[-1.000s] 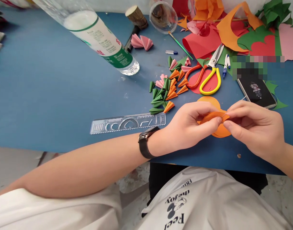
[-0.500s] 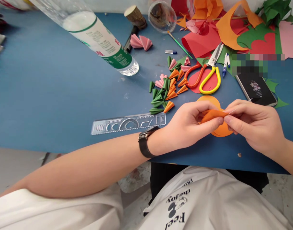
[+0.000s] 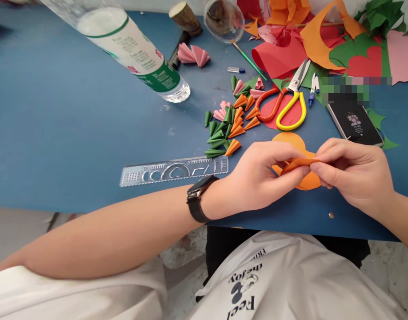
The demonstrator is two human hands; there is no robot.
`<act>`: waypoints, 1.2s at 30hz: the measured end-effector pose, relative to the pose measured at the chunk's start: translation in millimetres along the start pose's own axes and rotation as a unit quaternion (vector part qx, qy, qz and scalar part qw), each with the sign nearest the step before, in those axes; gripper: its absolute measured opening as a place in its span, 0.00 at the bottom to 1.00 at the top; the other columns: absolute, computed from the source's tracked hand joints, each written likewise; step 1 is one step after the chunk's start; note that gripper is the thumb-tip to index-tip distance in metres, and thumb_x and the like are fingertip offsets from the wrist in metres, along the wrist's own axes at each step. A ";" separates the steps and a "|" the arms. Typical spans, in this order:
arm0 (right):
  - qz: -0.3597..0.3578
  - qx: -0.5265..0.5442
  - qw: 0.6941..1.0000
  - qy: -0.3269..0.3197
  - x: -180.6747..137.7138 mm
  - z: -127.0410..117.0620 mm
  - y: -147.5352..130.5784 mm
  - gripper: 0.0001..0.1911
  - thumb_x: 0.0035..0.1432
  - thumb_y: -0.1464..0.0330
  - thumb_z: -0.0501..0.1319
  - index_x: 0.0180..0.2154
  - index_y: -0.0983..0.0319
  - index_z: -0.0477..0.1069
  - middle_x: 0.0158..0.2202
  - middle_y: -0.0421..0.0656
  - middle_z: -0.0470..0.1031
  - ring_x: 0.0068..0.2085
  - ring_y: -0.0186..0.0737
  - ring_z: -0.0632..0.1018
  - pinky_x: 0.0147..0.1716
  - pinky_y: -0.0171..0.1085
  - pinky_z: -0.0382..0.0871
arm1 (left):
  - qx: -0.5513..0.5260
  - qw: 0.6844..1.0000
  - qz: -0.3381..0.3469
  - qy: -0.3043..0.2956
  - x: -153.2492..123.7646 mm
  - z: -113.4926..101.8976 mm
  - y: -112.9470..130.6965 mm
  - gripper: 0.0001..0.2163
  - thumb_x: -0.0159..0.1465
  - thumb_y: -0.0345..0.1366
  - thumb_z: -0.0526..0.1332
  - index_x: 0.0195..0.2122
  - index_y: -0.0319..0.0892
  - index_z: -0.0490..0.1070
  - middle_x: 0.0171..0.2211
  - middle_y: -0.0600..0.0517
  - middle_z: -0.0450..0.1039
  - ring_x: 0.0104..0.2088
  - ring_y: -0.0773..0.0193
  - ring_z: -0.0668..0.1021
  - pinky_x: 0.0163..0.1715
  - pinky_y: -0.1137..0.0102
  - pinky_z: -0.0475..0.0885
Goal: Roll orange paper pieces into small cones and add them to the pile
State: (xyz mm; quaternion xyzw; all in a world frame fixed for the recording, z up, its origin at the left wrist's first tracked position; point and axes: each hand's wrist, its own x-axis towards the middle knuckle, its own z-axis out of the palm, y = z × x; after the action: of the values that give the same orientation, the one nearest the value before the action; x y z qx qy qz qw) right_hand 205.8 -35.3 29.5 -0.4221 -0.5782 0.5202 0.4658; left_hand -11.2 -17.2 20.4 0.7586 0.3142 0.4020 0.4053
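Here's the left hand, thumb below and fingers above, pinching a piece of orange paper edge-on. The right hand meets it from the other side, thumb and fingertips nipped on the paper's right end. So the paper sits between the two hands, near the table's front edge, with orange discs partly showing behind and beneath it. A black watch circles the left wrist.

Outward now: just past the left wrist, a clear ruler lies flat on the blue table. Beyond it, a cluster of little paper cones, green, orange and pink. Next to them, the scissors, blades apart, handles over a red disc. Over on the right, just beyond the right hand, lies a phone, with a blue-and-white pen near the scissors.

Farther out, a bottle stands left of a pink folded paper; a mallet, a clear cup and colourful scraps fill the back.
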 end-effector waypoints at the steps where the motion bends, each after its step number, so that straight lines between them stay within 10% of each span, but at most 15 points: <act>1: -0.001 0.008 1.000 -0.005 -0.1 0.3 0.0 0.09 0.59 0.66 0.82 0.30 0.52 0.85 0.31 0.40 0.81 0.24 0.34 0.74 0.20 0.39 0.69 | 0.014 1.000 0.012 0.000 0.1 -0.3 0.5 0.06 0.72 0.35 0.69 0.38 0.41 0.84 0.29 0.51 0.81 0.28 0.66 0.76 0.30 0.71 0.72; 14: -0.004 0.055 0.998 -0.007 -0.8 3.3 2.2 0.10 0.59 0.66 0.82 0.29 0.53 0.84 0.29 0.38 0.78 0.25 0.34 0.75 0.19 0.37 0.70 | 0.065 0.993 0.099 -0.011 -2.0 -2.9 -3.2 0.06 0.73 0.35 0.72 0.39 0.40 0.82 0.34 0.46 0.87 0.32 0.62 0.83 0.34 0.69 0.76; 36: -0.033 -0.017 0.999 0.013 -4.1 11.1 6.0 0.14 0.61 0.81 0.68 0.34 0.56 0.84 0.34 0.39 0.84 0.30 0.34 0.82 0.25 0.31 0.77 | 0.085 0.996 0.018 0.024 -2.1 4.3 2.1 0.07 0.68 0.27 0.64 0.35 0.36 0.82 0.26 0.53 0.78 0.27 0.70 0.74 0.29 0.73 0.69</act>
State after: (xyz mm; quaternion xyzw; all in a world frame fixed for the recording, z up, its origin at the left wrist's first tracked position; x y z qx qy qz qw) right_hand 195.8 -41.0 22.9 -0.4176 -0.5947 0.4888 0.4827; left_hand -8.2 -21.5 19.9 0.7861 0.3430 0.3990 0.3245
